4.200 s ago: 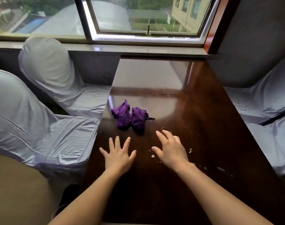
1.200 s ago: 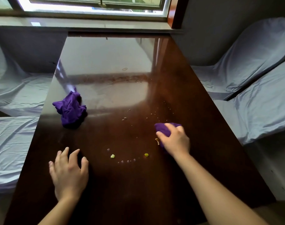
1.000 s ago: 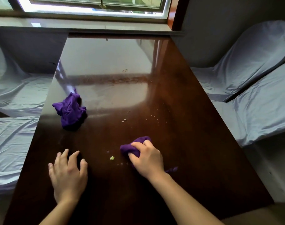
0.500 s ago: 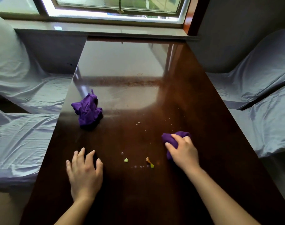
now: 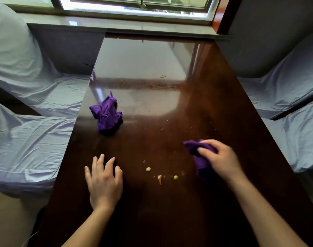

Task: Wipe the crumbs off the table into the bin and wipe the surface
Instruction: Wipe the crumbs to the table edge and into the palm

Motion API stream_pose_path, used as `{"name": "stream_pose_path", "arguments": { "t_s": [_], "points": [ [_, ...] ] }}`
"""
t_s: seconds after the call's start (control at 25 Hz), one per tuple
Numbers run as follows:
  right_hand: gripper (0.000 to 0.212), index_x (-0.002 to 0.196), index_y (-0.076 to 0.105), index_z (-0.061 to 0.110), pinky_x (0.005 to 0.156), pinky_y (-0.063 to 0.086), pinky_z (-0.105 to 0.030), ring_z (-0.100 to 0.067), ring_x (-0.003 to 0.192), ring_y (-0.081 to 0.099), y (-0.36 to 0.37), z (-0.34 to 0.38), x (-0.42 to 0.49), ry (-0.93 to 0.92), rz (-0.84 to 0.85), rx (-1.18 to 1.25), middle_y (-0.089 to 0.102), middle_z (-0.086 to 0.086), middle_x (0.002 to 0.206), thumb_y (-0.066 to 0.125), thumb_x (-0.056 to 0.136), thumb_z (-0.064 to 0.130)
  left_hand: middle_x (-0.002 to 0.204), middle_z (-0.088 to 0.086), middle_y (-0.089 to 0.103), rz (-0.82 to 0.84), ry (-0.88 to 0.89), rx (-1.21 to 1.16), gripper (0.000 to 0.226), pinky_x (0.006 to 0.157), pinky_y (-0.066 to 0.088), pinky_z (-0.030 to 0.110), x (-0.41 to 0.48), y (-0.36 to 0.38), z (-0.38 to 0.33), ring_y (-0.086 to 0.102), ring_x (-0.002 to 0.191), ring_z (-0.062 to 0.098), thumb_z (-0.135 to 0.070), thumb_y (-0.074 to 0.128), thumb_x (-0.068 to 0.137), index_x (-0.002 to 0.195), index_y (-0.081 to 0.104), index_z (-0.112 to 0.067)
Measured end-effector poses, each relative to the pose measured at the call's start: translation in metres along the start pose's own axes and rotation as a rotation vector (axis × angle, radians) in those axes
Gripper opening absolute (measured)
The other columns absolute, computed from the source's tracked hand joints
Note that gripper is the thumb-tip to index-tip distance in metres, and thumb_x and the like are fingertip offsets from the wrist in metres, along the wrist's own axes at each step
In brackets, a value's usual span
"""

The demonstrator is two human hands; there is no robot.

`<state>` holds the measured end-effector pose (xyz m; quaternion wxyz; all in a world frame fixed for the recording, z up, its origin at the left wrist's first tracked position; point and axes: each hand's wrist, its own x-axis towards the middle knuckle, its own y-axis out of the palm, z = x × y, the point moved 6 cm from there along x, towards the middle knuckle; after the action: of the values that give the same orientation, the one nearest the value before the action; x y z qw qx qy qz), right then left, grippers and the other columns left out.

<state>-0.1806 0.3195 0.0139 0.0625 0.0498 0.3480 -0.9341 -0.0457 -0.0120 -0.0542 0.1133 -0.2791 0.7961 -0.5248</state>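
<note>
My right hand (image 5: 220,160) grips a purple cloth (image 5: 198,157) pressed on the dark glossy table (image 5: 170,211), right of centre. Coloured crumbs (image 5: 160,176) lie in a small cluster just left of that cloth, and finer specks (image 5: 196,128) are scattered beyond it. My left hand (image 5: 104,180) rests flat on the table near its left edge, fingers spread, holding nothing. A second crumpled purple cloth (image 5: 106,115) lies untouched farther back on the left. No bin is in view.
Chairs in pale blue-grey covers (image 5: 31,139) flank the table on the left, with more covered chairs (image 5: 291,113) on the right. A window sill (image 5: 116,26) and a window run along the far end.
My right hand swept the cloth left across the crumbs, then back to the right, and now sits slightly farther right. The crumbs have gathered into a cluster. My left hand stayed flat.
</note>
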Motion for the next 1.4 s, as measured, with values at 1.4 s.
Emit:
{"name": "stream_pose_path", "arguments": {
  "t_s": [1.4],
  "points": [
    [0.020,0.101,0.068,0.046,0.080,0.052,-0.029,-0.006,0.089,0.066,0.153,0.097,-0.058,-0.121,0.210,-0.005,0.074,0.016,0.096,0.063,0.083,0.041,0.125,0.014,0.064,-0.132,-0.071,-0.657,0.042,0.115,0.029,0.042,-0.002,-0.023,0.019,0.055,0.121,0.021,-0.017,0.038,0.092,0.122,0.062,-0.001]
  ]
}}
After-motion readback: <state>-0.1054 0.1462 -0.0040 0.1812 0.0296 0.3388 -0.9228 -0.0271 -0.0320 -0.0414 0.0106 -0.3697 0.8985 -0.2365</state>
